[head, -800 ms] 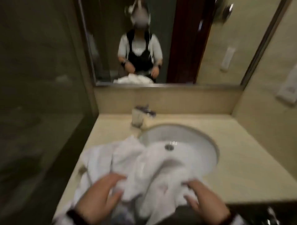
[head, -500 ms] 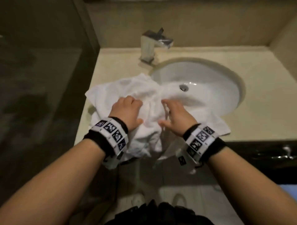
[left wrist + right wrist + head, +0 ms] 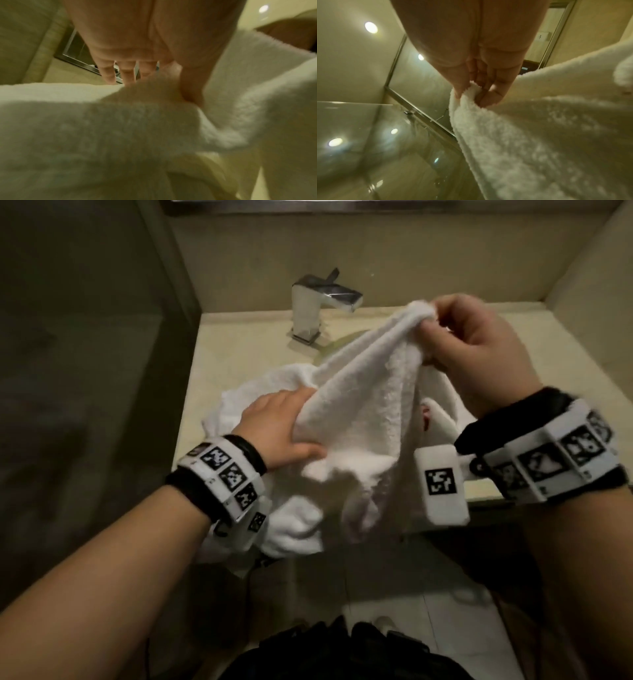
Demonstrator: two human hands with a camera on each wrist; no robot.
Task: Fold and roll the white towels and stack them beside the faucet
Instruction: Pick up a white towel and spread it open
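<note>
The towel hangs lifted over the counter in front of the faucet, long axis slanting from its raised corner down to my left. My right hand pinches that corner high so the cloth can drape open, I think. My left hand grips a lower edge, probably hunting the next corner.

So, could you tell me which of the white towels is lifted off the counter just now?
The towel pinched by its corner in the right hand; the other towel lies crumpled beneath.
</note>
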